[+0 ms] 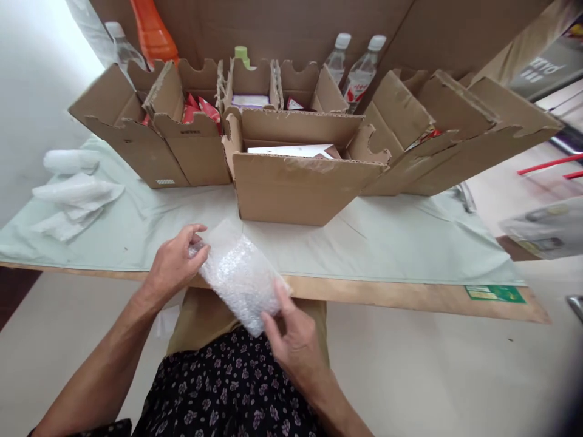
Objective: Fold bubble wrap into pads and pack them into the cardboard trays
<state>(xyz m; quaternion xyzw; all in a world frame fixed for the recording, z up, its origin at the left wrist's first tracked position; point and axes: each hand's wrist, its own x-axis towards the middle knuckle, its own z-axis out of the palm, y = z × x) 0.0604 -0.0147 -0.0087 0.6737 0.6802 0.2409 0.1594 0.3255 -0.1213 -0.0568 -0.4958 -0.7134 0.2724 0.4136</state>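
A clear bubble wrap bag (241, 273) lies tilted between my two hands, partly over the front edge of the table. My left hand (180, 258) pinches its upper left side between thumb and fingers. At the lower right end, my right hand (291, 325) grips the bag with the thumb near the bottom corner and the fingers along the right edge. Whether anything is inside the bag, I cannot tell. Just beyond it stands an open cardboard box (296, 191) with a white flat item (291, 150) in it.
Several more open cardboard boxes (200, 152) with red packets line the back. Behind them are an orange bottle (155, 36) and clear bottles (362, 70). Crumpled plastic wrap (79, 194) lies at left on the pale green cloth (410, 243). A green label (495, 294) marks the table's front edge.
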